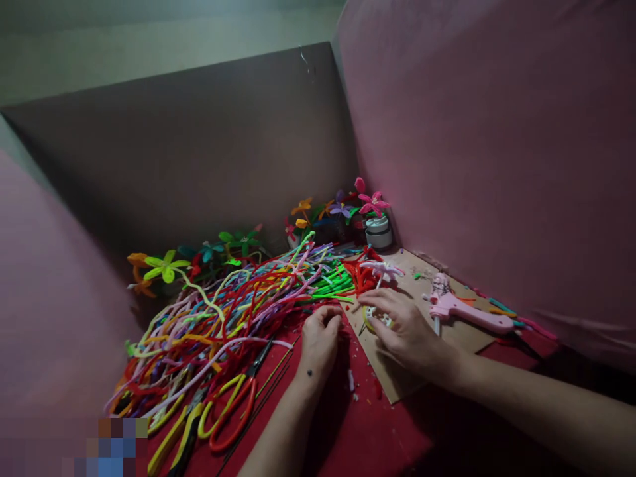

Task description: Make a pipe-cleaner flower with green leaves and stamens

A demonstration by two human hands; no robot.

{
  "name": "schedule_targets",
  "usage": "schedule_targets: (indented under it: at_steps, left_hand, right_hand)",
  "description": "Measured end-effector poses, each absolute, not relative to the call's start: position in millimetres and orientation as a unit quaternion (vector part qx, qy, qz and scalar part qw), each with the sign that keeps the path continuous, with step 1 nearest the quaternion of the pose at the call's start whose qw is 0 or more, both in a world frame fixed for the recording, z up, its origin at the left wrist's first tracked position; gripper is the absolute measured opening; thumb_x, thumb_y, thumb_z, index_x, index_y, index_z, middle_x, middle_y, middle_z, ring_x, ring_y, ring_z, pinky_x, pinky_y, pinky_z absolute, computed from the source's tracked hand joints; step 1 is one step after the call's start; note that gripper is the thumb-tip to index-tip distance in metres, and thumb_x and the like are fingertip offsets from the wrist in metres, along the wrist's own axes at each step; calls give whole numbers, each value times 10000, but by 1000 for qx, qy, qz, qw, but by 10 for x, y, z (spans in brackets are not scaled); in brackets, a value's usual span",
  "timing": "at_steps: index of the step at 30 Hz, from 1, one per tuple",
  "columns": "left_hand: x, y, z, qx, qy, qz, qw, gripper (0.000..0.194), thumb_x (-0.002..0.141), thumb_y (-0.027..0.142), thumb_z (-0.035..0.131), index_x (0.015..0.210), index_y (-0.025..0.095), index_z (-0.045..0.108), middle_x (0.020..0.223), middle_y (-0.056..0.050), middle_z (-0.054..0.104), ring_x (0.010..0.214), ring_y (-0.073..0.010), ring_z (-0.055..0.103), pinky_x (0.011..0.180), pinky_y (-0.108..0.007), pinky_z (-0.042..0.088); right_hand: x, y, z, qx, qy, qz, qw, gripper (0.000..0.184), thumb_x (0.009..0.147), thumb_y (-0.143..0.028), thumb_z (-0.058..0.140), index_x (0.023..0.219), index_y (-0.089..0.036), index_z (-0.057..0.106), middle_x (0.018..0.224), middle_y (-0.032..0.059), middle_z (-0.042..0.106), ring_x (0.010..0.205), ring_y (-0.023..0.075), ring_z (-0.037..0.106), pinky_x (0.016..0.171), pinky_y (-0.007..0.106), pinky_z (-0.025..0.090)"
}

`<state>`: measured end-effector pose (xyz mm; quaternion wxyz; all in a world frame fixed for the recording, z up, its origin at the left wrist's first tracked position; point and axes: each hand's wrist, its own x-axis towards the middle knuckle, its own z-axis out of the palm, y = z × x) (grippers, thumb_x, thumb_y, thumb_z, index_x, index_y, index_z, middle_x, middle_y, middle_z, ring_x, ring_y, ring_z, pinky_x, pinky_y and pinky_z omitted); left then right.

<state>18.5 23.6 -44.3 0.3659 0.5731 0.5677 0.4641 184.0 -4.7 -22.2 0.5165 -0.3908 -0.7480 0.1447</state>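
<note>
My left hand [320,341] hovers over the red cloth [342,424], its fingers curled together; whatever may be between the fingertips is too small to tell. My right hand [412,334] is closed round a small round spool [381,317], pale with a yellowish rim, above a brown board [397,381]. Just past the spool are a pale lilac pipe-cleaner flower [382,269] and a cluster of red pipe-cleaner pieces [360,275]. Green pipe cleaners [330,288] lie beyond my left hand.
A large heap of coloured pipe cleaners [199,331] covers the left side. Scissors [238,397] and yellow-handled pliers [179,430] lie at its front. A pink glue gun [467,311] rests on the board. Finished flowers [243,242] and a white jar [378,233] stand along the back.
</note>
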Motion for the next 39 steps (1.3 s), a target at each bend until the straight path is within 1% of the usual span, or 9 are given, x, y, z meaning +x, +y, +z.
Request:
schedule_targets:
  at_steps: [2,5,9,11,14,20,24,33,39]
  left_hand:
    - [127,252,-408,585,574,471,327,153,699,235,536,807,162,617,709,-25,625,653,-152,574,599,-249,444]
    - [15,308,-365,667,570,450,167,187,746,180,473,875,174,608,886,-50,629,876,-177,567,801,-294,427]
    - [-127,483,-377,749,582,317,-2,258,752,92,420,889,172,623,1023,-78,594,999,-187,518,894,-303,386]
    - [-176,600,-410,748,598,287,-22,273,741,76,421,891,156,634,969,-99,604,957,-213,527,873,-337,395]
    - [-219,755,-462,741,617,262,-49,298,741,77,428,962,118,623,909,-122,611,909,-235,528,857,-377,386]
    - [-246,885,-528,738,631,226,-79,265,802,191,422,930,118,642,920,-134,621,917,-237,526,850,-373,374]
    - [-259,905,-549,738,635,211,-83,283,822,234,408,903,124,655,899,-131,633,924,-229,533,857,-357,368]
    - [-234,902,-524,738,646,173,-88,313,848,262,366,926,149,647,892,-122,645,913,-236,551,861,-371,354]
    - [-208,881,-517,742,647,150,-88,297,844,283,385,980,182,629,1018,-113,621,989,-240,530,890,-375,338]
  right_hand:
    - [1787,60,-104,-389,-780,141,470,268,743,-96,455,885,-186,665,875,81,622,863,199,559,798,350,435]
    - [1749,393,85,-424,-787,110,434,288,689,-44,468,818,-180,688,846,80,640,810,193,576,748,311,434]
    - [1690,857,253,-494,-819,121,265,228,603,0,520,590,-161,681,569,62,631,589,180,595,592,260,428]
    - [1621,1009,272,-509,-825,118,215,203,567,13,545,574,-144,673,520,67,618,551,192,599,559,262,427]
    - [1485,1138,225,-512,-843,95,136,210,537,21,571,664,-104,682,654,128,663,667,247,635,593,278,448]
    - [1353,1204,54,-485,-873,24,33,239,675,-79,557,891,-59,657,890,212,649,919,295,604,747,348,458]
    - [1386,1233,37,-468,-884,-7,6,254,781,-121,456,954,-74,636,989,205,625,962,267,587,777,340,448]
    - [1370,1359,50,-482,-876,-11,-24,271,739,-148,486,953,-109,648,912,163,663,843,228,632,657,255,458]
    - [1349,1384,-11,-454,-890,-40,-13,230,710,-170,518,880,-135,669,883,146,672,859,247,626,675,279,459]
